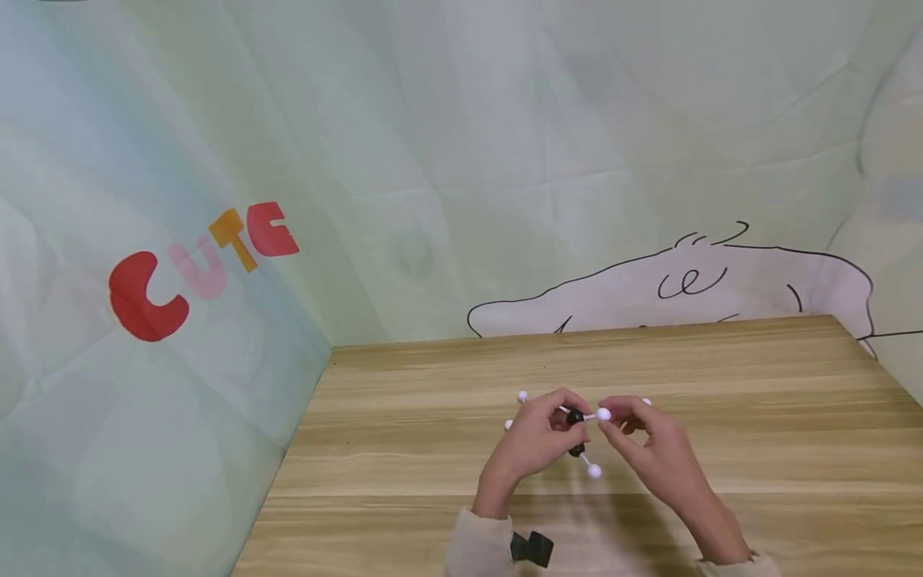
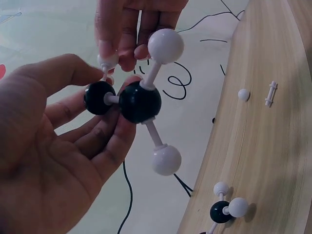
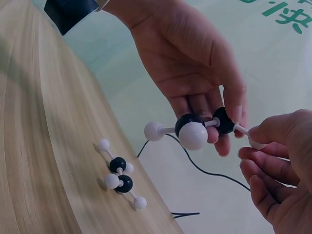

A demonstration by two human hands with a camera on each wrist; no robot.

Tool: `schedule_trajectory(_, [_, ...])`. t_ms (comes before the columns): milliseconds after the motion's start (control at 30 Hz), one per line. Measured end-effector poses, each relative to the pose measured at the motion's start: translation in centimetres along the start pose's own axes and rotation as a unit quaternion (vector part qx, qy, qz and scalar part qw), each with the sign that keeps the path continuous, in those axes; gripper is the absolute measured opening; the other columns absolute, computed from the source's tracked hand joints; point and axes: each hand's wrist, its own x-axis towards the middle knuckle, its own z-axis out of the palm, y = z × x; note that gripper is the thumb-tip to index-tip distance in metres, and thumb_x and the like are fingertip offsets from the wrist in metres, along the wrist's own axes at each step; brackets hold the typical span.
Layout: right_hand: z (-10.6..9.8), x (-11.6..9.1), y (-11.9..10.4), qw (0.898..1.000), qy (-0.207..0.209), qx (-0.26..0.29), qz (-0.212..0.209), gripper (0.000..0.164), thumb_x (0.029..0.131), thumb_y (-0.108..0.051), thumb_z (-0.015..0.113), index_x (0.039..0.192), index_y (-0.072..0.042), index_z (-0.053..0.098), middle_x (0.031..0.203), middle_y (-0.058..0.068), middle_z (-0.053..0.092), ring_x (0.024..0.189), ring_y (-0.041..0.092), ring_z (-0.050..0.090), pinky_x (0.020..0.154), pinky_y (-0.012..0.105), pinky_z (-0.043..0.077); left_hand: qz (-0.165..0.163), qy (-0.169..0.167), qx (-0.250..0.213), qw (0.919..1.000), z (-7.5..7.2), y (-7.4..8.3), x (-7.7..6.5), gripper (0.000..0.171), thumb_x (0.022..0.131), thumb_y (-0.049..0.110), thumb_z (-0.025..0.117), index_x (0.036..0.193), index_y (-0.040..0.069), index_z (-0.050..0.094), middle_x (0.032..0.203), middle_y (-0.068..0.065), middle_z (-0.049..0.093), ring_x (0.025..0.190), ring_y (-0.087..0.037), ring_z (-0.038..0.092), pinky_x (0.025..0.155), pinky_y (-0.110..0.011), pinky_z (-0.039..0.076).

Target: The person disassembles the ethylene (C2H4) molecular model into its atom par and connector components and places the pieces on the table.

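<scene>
My left hand [image 1: 537,437] grips a ball-and-stick molecular model above the table, its fingers and thumb around one of two joined black balls [image 2: 140,102]. Two white balls [image 2: 165,46] stick out from the nearer black ball on short white rods in the left wrist view. At the other black ball [image 3: 224,120], a rod leads to a white ball [image 1: 602,414], which my right hand [image 1: 659,457] pinches between thumb and fingertips. That ball is partly hidden by the fingers in both wrist views.
A second black-and-white molecular model [image 3: 124,183] lies on the wooden table [image 1: 404,457], mostly hidden behind my left hand in the head view. A loose white ball [image 2: 243,94] and a white connector rod [image 2: 271,93] lie farther right. A printed cloth [image 1: 447,160] hangs behind.
</scene>
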Motion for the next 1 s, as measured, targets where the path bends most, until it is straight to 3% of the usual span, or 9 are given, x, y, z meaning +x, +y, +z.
schedule_trajectory(233, [0.19,0.07,-0.17,1.0,0.004,0.009,-0.002,0.013,0.086,-0.016,0.072,0.098,-0.014,0.068,0.08,-0.011,0.064,0.071,0.002,0.057,0.065,0.021,0.047,0.042,0.026,0.074,0.996,0.03,0.11,0.3,0.006,0.089,0.012,0.065,0.094,0.014,0.063,0.086,0.004,0.061,0.07,-0.001,0.051,0.062,-0.016,0.046])
schedule_trajectory(433, [0.06,-0.09,-0.13,1.0,-0.003,0.006,-0.008,0.011,0.085,-0.016,0.073,0.095,-0.016,0.068,0.078,-0.012,0.063,0.07,0.0,0.055,0.056,0.023,0.042,0.068,0.014,0.097,0.9929,-0.12,0.15,0.4,0.007,0.086,0.004,0.065,0.089,0.011,0.065,0.084,0.0,0.064,0.068,0.0,0.052,0.063,-0.015,0.048])
schedule_trajectory(767, [-0.01,-0.14,0.35,0.997,0.007,-0.008,-0.079,0.02,0.078,-0.005,0.077,0.092,-0.016,0.067,0.085,-0.011,0.067,0.073,0.003,0.055,0.061,0.018,0.043,0.07,-0.003,0.16,0.9846,-0.53,0.36,0.48,0.009,0.083,0.005,0.066,0.089,0.011,0.066,0.083,0.0,0.068,0.068,0.003,0.053,0.064,-0.011,0.046])
schedule_trajectory(1000, [-0.15,-0.2,0.4,0.997,0.001,-0.016,-0.07,0.021,0.078,-0.006,0.077,0.092,-0.018,0.067,0.084,-0.013,0.066,0.073,0.003,0.055,0.061,0.02,0.043,0.066,-0.007,0.163,0.9844,-0.64,0.52,0.44,0.008,0.083,0.005,0.066,0.088,0.012,0.066,0.083,-0.001,0.069,0.068,0.003,0.053,0.065,-0.011,0.046])
